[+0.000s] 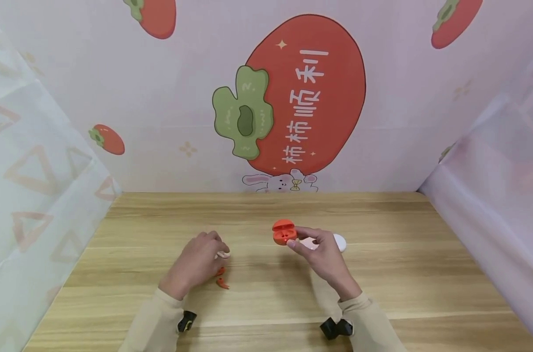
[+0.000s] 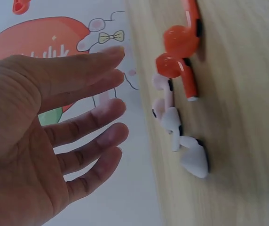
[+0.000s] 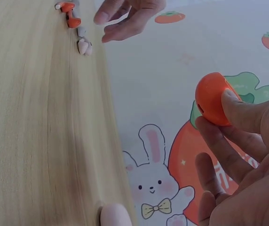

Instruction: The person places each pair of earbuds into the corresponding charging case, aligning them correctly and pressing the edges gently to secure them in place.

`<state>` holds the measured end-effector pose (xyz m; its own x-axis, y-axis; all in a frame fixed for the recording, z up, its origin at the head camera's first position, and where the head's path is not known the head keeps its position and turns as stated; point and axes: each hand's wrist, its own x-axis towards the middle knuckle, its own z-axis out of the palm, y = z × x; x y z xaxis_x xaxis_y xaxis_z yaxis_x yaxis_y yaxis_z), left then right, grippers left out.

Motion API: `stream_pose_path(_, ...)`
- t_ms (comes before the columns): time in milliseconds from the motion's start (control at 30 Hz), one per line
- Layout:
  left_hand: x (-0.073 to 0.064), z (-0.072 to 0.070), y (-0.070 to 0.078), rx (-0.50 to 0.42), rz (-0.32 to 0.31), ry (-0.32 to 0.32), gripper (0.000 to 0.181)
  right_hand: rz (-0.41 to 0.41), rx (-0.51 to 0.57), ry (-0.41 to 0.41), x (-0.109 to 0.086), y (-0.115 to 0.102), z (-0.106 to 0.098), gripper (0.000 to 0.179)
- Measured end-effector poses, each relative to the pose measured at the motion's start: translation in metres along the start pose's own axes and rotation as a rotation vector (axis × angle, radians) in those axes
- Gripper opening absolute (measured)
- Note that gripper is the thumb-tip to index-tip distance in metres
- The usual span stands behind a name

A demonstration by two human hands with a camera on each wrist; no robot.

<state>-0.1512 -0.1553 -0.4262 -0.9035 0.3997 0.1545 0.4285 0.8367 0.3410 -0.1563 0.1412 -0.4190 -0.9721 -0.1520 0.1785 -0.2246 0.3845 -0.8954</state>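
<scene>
Between thumb and fingers of my right hand (image 1: 325, 256) is an orange earbud case (image 1: 285, 238), held above the table with its lid up. Its rounded back shows in the right wrist view. My left hand (image 1: 200, 259) hovers beside a row of earbuds, fingers relaxed and apart, holding nothing. In the left wrist view the row has two orange earbuds (image 2: 180, 42), then pink earbuds (image 2: 168, 94) and white earbuds (image 2: 194, 160). The head view shows an orange earbud (image 1: 223, 283) below the left hand, which partly hides the others.
Behind the right hand lie a white case (image 1: 340, 242) and a pink case (image 1: 309, 243), partly covered by the fingers. The wooden table (image 1: 257, 313) meets a printed backdrop (image 1: 169, 98) at its far edge, with cloth walls on both sides.
</scene>
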Motion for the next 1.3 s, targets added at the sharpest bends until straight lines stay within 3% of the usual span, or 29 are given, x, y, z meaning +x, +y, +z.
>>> stream_pose_path(267,-0.006,0.009,-0.003,0.062,-0.036,-0.057,0.017,0.034,-0.001,0.004,-0.001,0.002,0.000,0.030)
stream_pose_path(433,-0.007,0.012,-0.004,0.093,-0.029,-0.060,0.011,0.025,0.000,0.000,-0.001,0.002,0.001,0.030)
stream_pose_path(600,-0.008,0.014,-0.005,0.111,-0.014,-0.054,0.020,0.025,-0.003,-0.001,-0.001,0.002,0.001,0.030)
stream_pose_path(833,-0.009,0.015,-0.005,0.115,-0.003,-0.031,0.019,0.023,-0.011,0.005,-0.001,0.001,0.000,0.030)
stream_pose_path(967,-0.007,0.012,-0.001,0.105,0.014,0.017,0.015,0.018,-0.007,-0.005,-0.002,0.001,-0.001,0.029)
stream_pose_path(1300,0.009,0.002,0.018,-0.029,0.117,0.264,0.006,0.029,0.013,-0.008,-0.002,-0.001,-0.001,0.030)
